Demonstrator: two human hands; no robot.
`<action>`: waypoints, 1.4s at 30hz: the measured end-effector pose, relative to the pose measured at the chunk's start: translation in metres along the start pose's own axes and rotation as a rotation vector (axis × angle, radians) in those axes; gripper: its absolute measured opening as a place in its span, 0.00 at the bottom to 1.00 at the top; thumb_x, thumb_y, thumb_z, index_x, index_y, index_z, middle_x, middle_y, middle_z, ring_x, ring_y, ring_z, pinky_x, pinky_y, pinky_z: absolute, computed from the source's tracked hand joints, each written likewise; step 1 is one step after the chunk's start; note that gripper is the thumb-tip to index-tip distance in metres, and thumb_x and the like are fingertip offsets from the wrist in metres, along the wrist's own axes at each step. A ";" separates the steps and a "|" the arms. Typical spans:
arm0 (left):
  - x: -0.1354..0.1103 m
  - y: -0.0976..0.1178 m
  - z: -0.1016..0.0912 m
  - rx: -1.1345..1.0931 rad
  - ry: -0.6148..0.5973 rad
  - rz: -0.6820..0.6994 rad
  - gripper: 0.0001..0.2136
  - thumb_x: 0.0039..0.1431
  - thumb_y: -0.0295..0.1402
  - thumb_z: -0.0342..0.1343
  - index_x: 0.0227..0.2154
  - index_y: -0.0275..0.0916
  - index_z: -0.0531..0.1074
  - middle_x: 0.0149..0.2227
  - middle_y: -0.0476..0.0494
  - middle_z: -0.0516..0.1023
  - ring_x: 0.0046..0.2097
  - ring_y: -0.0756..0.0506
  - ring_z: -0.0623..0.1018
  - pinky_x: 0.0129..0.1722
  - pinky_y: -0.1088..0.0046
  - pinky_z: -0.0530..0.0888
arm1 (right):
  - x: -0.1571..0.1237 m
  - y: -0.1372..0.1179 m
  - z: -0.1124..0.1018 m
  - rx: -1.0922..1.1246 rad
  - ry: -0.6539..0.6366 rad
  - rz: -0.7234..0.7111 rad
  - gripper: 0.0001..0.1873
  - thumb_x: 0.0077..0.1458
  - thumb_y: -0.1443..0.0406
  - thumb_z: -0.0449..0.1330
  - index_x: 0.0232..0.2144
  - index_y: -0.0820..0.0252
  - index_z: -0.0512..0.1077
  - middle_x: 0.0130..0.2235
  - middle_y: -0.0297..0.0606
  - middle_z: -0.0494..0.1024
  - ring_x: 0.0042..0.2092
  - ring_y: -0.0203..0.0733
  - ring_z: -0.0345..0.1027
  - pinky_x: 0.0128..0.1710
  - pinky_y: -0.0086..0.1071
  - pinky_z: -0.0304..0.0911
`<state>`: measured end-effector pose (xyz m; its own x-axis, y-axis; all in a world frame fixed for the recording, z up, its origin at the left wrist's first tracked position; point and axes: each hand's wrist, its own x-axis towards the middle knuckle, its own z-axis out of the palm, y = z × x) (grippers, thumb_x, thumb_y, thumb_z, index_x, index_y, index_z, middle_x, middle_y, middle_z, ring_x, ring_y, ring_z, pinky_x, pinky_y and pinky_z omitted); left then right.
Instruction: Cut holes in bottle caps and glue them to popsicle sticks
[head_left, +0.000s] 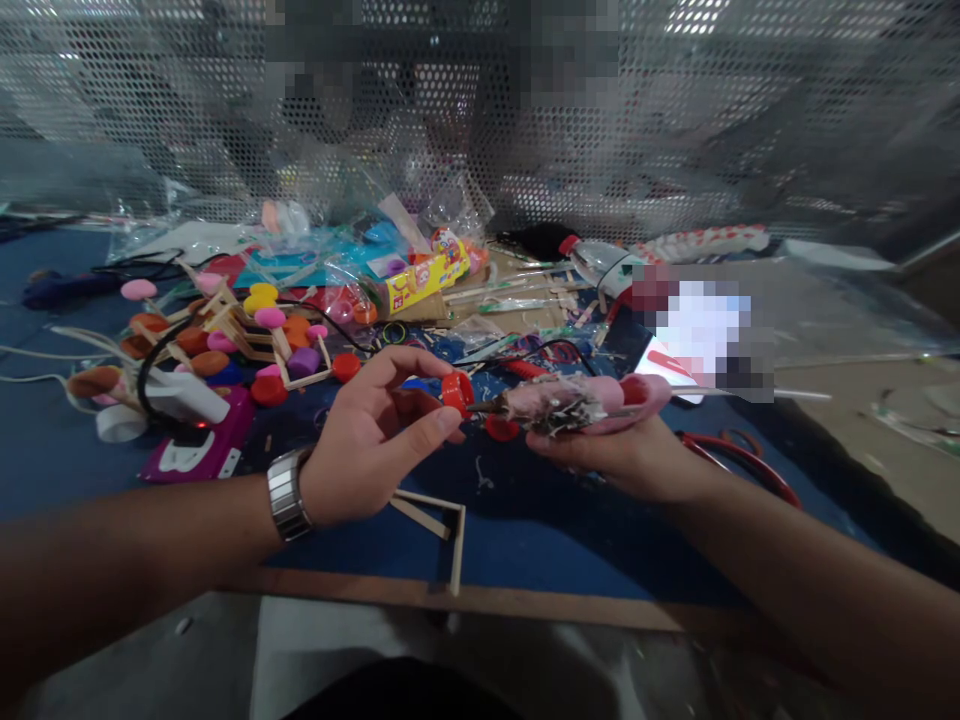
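Between the thumb and fingers of my left hand (382, 430) is a red bottle cap (456, 392), held on its side. My right hand (626, 458) is wrapped round a pink glue gun (577, 402) crusted with old glue and dirt. Its metal nozzle points left and reaches the cap; whether it touches the cap is hard to tell. A pale glue stick (772, 394) sticks out of the gun's rear. Another red cap (501, 428) lies on the table below the nozzle. Nearer me rests an angled frame of thin wooden sticks (459, 545).
Left, stick frames with coloured caps (225, 335) crowd beside a purple power strip (206, 440) with a white plug. Behind are a yellow-labelled packet (427, 275), plastic wrap, loose sticks and a plastic bottle (600, 262). A lit phone (694, 340) and red cable (742, 465) lie right.
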<state>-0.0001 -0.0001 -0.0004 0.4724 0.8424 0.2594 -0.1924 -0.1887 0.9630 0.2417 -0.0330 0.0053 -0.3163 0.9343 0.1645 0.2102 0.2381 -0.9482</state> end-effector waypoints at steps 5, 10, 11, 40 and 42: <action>0.000 0.000 0.000 -0.008 0.004 0.003 0.12 0.61 0.33 0.66 0.44 0.40 0.70 0.40 0.48 0.77 0.32 0.53 0.82 0.32 0.83 0.78 | 0.000 0.000 0.000 0.070 0.001 -0.004 0.11 0.52 0.68 0.68 0.39 0.52 0.84 0.45 0.34 0.86 0.49 0.48 0.80 0.49 0.37 0.77; 0.001 0.000 0.000 -0.008 0.012 0.004 0.13 0.60 0.33 0.66 0.44 0.40 0.70 0.41 0.47 0.76 0.32 0.54 0.82 0.32 0.82 0.79 | 0.001 0.001 0.000 0.044 0.012 -0.036 0.13 0.51 0.70 0.69 0.39 0.50 0.84 0.43 0.33 0.87 0.48 0.48 0.81 0.48 0.37 0.78; 0.001 0.000 0.000 -0.006 0.012 0.003 0.13 0.60 0.33 0.66 0.44 0.40 0.70 0.41 0.48 0.76 0.32 0.54 0.81 0.32 0.82 0.79 | 0.001 0.001 0.000 0.032 0.016 -0.038 0.13 0.51 0.70 0.69 0.38 0.50 0.84 0.43 0.33 0.87 0.48 0.48 0.81 0.48 0.37 0.78; 0.003 0.001 0.001 -0.013 0.057 0.001 0.14 0.58 0.34 0.67 0.42 0.40 0.70 0.42 0.46 0.76 0.31 0.52 0.80 0.31 0.78 0.79 | 0.000 -0.003 0.000 0.033 0.031 0.033 0.12 0.50 0.68 0.69 0.39 0.51 0.85 0.42 0.35 0.87 0.43 0.49 0.81 0.39 0.35 0.79; 0.003 0.001 0.001 -0.009 0.056 -0.004 0.14 0.58 0.34 0.67 0.43 0.40 0.70 0.41 0.46 0.76 0.30 0.52 0.79 0.31 0.77 0.80 | 0.000 -0.003 0.000 0.053 0.031 0.043 0.12 0.50 0.68 0.69 0.39 0.51 0.85 0.41 0.34 0.87 0.43 0.49 0.82 0.39 0.35 0.79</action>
<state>0.0017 0.0021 0.0012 0.4240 0.8702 0.2510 -0.1983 -0.1813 0.9632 0.2409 -0.0336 0.0080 -0.2792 0.9514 0.1303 0.1733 0.1834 -0.9676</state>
